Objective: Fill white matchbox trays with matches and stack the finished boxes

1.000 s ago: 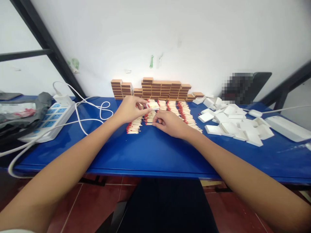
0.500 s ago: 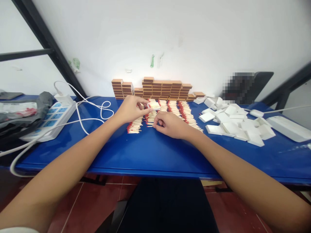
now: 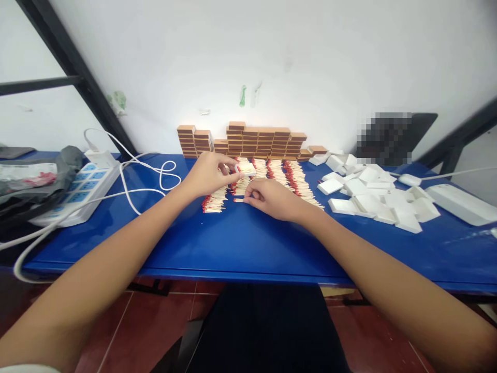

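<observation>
My left hand (image 3: pixel 209 173) is closed on a small white matchbox tray (image 3: pixel 245 169), held just above rows of red-tipped matches (image 3: pixel 272 178) lying on the blue table (image 3: pixel 248 243). My right hand (image 3: pixel 272 199) rests on the matches right below the tray, its fingers pinched together on a few matches at the near end of a row. Behind the matches, brown matchbox sleeves (image 3: pixel 252 141) are stacked against the white wall.
A heap of empty white trays (image 3: pixel 376 199) lies to the right, with a long white box (image 3: pixel 462 204) beyond it. At the left sit a white power strip (image 3: pixel 83 189), looping white cables (image 3: pixel 147 181) and a dark bag (image 3: pixel 34 178). Black frame bars cross both sides.
Both hands stay almost where they were. The fingers of my right hand have curled in a little on the matches, and the view has shifted slightly.
</observation>
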Available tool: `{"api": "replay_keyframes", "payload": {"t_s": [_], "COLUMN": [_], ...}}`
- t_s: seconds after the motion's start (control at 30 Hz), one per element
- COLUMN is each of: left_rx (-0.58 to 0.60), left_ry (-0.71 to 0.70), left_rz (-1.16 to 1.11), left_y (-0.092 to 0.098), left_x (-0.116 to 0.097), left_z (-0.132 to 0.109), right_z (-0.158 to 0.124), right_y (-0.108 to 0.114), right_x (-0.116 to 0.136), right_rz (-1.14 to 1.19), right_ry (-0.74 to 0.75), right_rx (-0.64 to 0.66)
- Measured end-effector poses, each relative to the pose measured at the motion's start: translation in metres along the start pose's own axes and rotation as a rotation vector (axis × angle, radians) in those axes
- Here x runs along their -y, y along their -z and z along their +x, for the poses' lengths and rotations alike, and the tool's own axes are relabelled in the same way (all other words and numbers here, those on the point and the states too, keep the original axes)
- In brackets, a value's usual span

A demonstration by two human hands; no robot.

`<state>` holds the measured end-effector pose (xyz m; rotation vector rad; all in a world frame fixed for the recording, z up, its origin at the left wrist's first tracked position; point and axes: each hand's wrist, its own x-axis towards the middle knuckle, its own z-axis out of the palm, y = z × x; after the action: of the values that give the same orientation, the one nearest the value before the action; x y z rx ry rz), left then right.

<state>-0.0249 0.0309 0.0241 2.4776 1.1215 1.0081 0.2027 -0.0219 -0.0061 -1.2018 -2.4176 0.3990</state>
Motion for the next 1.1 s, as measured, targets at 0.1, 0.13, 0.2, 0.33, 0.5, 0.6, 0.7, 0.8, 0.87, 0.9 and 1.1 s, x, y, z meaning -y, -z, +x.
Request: {"api": "replay_keyframes", "payload": {"t_s": [0.1, 0.13, 0.2, 0.33, 0.5, 0.6, 0.7, 0.8, 0.87, 0.9, 1.1], "left_rx": [0.017, 0.024, 0.030, 0.026, 0.034, 0.035, 0.046, 0.046, 0.040, 0.039, 0.054], "left_ry": [0.001, 0.002, 0.000, -0.015, -0.018, -0.025, -0.028, -0.034, -0.039, -0.042, -0.058], "left_rz": [-0.002, -0.004, -0.008, -0.006, -0.002, 0.004, 0.006, 0.014, 0.021, 0.022, 0.034], "left_y": [0.000, 0.000, 0.000, -0.001, -0.002, -0.001, -0.002, -0.003, -0.003, -0.003, -0.005], "left_x": [-0.001, -0.002, -0.001, 0.001, 0.002, 0.003, 0.003, 0.003, 0.003, 0.004, 0.008], "left_z": [0.000, 0.000, -0.001, 0.000, 0.000, 0.000, 0.000, -0.001, -0.001, -0.001, 0.000], "right_z": [0.000, 0.000, 0.000, -0.002, -0.002, -0.002, -0.002, -0.004, -0.005, -0.006, -0.008], "right_y": [0.001, 0.001, 0.001, 0.003, 0.007, 0.009, 0.011, 0.012, 0.012, 0.012, 0.011], "right_x": [0.000, 0.000, 0.000, 0.001, 0.005, 0.008, 0.010, 0.012, 0.014, 0.014, 0.014], "right_rz": [-0.006, -0.011, -0.025, -0.042, -0.051, -0.047, -0.042, -0.059, -0.091, -0.109, -0.127], "right_ry": [-0.014, -0.015, -0.015, -0.009, -0.034, -0.061, -0.074, -0.064, -0.048, -0.042, -0.031], "right_rx": [0.026, 0.032, 0.042, 0.059, 0.086, 0.101, 0.125, 0.138, 0.145, 0.152, 0.192]}}
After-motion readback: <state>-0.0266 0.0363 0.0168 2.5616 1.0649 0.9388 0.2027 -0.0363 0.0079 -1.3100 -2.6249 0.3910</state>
